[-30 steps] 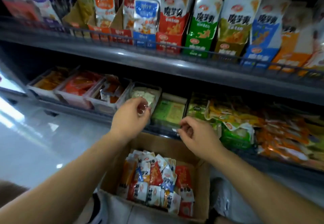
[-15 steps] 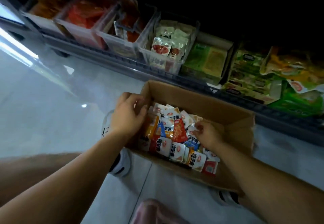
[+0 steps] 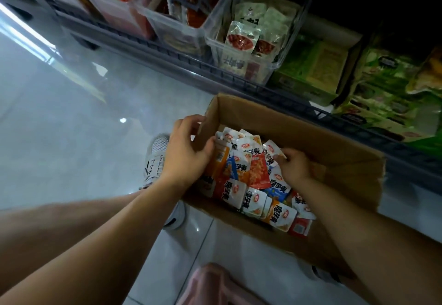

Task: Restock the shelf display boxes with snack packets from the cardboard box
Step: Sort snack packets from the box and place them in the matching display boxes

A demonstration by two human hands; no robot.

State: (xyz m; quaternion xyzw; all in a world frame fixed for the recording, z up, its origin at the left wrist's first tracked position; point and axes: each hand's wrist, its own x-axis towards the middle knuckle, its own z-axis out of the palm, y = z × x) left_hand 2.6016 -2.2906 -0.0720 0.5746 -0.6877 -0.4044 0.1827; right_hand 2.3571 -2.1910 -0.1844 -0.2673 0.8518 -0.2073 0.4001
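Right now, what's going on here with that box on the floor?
A person leans over an open cardboard box on the floor, before a low shelf. Both hands are in its heap of snack packets: the left hand grips packets at the heap's left edge, the right hand pinches one near the middle. None is lifted out yet. A clear display box on the shelf holds white-and-red packets.

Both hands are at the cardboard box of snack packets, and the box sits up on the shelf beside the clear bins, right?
Wrong on one point: the head view shows the cardboard box down at floor level in front of the shelf, below the clear bins. The left hand and right hand are at the box of snack packets.
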